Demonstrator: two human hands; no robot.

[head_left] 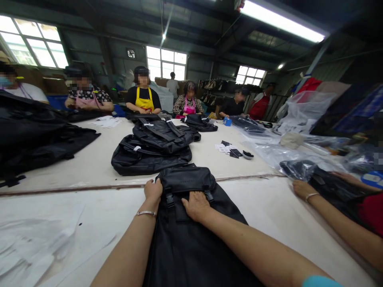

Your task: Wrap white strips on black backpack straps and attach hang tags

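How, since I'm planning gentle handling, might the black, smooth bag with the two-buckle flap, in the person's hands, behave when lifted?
Probably floppy: the bag shows soft, rounded contours and no visible frame. It seems unlikely to roll, given its broad body. Its smooth-looking surface might slip slightly.

One camera, worn on the head, supplies the view. It looks forward and down from above the near side of the table. At close range are the left hand, the right hand and the black bag. The view faces across the table toward the far windows. The wide field also covers the overhead lamp at right and a co-worker's forearm at near right.
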